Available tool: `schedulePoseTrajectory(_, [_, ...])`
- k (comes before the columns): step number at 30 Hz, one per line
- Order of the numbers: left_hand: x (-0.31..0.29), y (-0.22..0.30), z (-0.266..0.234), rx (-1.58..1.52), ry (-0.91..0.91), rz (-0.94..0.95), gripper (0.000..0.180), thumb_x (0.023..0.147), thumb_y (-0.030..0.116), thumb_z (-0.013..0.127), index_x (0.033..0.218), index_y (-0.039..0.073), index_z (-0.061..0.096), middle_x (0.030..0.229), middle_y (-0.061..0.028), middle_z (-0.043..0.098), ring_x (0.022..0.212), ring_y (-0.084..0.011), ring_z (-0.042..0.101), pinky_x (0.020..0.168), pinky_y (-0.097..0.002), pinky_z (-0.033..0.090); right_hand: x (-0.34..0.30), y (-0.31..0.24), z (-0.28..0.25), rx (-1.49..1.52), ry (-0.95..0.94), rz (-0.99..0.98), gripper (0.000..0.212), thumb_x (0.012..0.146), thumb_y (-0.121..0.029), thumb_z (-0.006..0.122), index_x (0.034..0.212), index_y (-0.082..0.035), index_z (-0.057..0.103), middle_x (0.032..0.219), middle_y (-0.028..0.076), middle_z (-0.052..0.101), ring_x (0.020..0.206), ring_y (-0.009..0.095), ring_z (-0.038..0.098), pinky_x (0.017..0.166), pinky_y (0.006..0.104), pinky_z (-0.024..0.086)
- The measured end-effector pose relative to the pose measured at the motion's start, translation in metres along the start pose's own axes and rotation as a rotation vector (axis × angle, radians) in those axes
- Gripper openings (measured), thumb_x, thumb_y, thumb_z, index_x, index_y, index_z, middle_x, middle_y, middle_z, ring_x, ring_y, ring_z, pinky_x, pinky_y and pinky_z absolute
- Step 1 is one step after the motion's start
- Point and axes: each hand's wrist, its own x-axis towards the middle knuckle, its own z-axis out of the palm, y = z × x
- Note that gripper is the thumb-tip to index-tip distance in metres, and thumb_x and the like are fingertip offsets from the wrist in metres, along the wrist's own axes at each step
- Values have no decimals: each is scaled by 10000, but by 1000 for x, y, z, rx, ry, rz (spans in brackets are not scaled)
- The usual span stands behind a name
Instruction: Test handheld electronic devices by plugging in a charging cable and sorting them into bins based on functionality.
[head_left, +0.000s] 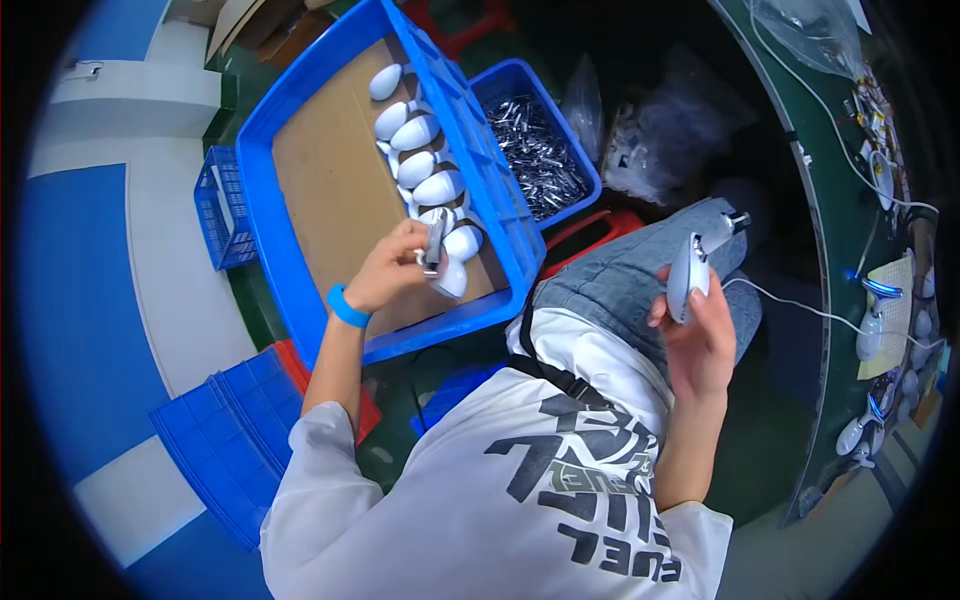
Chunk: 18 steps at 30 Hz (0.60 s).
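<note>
My right hand (705, 345) is closed around a white egg-shaped handheld device (688, 280), held up over my lap. A pale neck with a shiny metal tip sticks out from its upper end. Over the near end of a big blue crate (265, 200), my left hand (385, 275) pinches a similar white device (452, 279) by a grey metallic part. Just beyond those fingers, several more white egg-shaped devices (438, 188) lie in a row along the crate's right side, on brown cardboard (330, 180). The left fingertips are partly hidden.
Behind the crate's right wall stands a blue bin of small metal parts (535, 150). A red stool (590, 235) is beside my leg. At right, a green workbench (850, 250) carries several devices, some glowing blue, and a white cable (790, 302). Stacked blue crates (225, 430) stand at lower left.
</note>
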Motion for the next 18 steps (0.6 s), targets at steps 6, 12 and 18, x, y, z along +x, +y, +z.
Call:
schedulePoseTrajectory(6, [12, 48, 49, -1297, -186, 192, 163, 715, 191, 508, 798, 60, 457, 867, -231, 564, 903, -394, 586, 760, -584, 534, 5, 0, 1, -29, -43, 35, 465, 867, -249, 603, 1241, -8, 469, 1110, 129, 580, 817, 185, 592, 747, 328, 476])
schedulePoseTrajectory(12, [15, 68, 69, -1283, -200, 65, 164, 702, 178, 456, 792, 41, 465, 785, -230, 582, 750, -383, 621, 568, -496, 587, 1, 5, 1, 3, -22, 33, 495, 870, -233, 589, 1288, -9, 449, 1120, 135, 585, 816, 183, 587, 748, 323, 477])
schedulePoseTrajectory(18, [19, 70, 73, -1229, -156, 24, 174, 690, 165, 436, 794, 30, 473, 762, -232, 588, 718, -375, 629, 530, -480, 587, -1, 6, -1, 35, -19, 12, 431, 909, -229, 559, 1257, 6, 458, 1115, 149, 576, 795, 174, 579, 708, 303, 488])
